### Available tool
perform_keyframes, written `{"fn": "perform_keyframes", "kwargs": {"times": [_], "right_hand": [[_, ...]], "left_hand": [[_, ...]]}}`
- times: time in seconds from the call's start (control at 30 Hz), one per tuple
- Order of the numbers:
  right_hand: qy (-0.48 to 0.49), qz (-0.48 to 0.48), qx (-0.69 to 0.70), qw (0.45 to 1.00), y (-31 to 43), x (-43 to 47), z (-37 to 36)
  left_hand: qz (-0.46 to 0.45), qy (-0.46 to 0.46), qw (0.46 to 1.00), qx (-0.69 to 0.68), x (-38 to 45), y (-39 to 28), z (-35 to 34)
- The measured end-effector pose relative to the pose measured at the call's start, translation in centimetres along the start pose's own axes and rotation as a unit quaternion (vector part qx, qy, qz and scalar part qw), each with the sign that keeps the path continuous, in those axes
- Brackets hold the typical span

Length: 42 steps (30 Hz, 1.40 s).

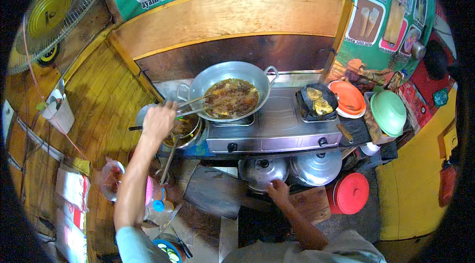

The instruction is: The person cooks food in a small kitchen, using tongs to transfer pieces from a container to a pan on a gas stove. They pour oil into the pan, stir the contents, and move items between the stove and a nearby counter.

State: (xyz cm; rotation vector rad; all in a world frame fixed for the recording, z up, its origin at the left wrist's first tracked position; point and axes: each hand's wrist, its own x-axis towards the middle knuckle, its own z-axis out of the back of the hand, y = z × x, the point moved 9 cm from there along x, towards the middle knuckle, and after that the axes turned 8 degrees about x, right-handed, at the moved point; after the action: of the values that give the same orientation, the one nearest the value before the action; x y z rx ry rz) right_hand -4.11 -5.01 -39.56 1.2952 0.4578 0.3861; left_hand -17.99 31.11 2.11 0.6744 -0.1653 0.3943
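A large metal wok [232, 70] stands on the left burner of a steel gas stove [272, 114], with food frying in bubbling brown oil [232, 98]. My left hand [159, 118] is closed around metal utensils, seemingly tongs [193, 105], whose two arms reach into the oil from the wok's left side. Beneath that hand is a pot [191, 142] with dark food and a long-handled ladle [170, 159]. My right hand [277, 190] is low in front of the stove, beside a lidded metal pot [264, 170]; its fingers look curled, and whether it holds anything is unclear.
A black griddle [320, 101] with yellowish food sits on the right burner. Right of it are orange and white plates [347, 98] and a green basin [388, 113]. Lower down are another lidded pot [317, 168], a red lidded bucket [352, 193], a knife [182, 242] and sliced vegetables [170, 253] in a blue bowl.
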Motion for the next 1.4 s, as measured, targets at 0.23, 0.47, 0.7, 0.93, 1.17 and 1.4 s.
{"fn": "perform_keyframes", "kwargs": {"times": [0.23,0.47,0.7,0.93,1.17,1.4], "right_hand": [[-0.162,-0.118,-0.242,0.949,-19.9,-21.2,27.7],[-0.206,-0.35,-0.221,0.886,-32.6,-33.2,38.5],[-0.191,-0.354,-0.087,0.911,-35.7,-29.3,32.9],[-0.185,-0.351,-0.05,0.916,-37.2,-28.8,30.9],[-0.177,-0.368,-0.04,0.912,-41.2,-32.3,29.5],[-0.18,-0.384,-0.052,0.904,-41.9,-36.2,28.1]], "left_hand": [[-0.168,0.024,0.976,0.139,7.2,-5.1,-5.3],[-0.138,0.065,0.981,0.117,8.3,-7.8,-10.7],[-0.064,0.135,0.988,0.049,8.5,-4.5,-11.3],[-0.063,0.122,0.989,0.051,7.6,-4.4,-8.1],[-0.037,0.112,0.99,0.081,9.3,-2.8,-7.5],[-0.049,0.129,0.981,0.134,12.5,-3.5,-13.1]]}}
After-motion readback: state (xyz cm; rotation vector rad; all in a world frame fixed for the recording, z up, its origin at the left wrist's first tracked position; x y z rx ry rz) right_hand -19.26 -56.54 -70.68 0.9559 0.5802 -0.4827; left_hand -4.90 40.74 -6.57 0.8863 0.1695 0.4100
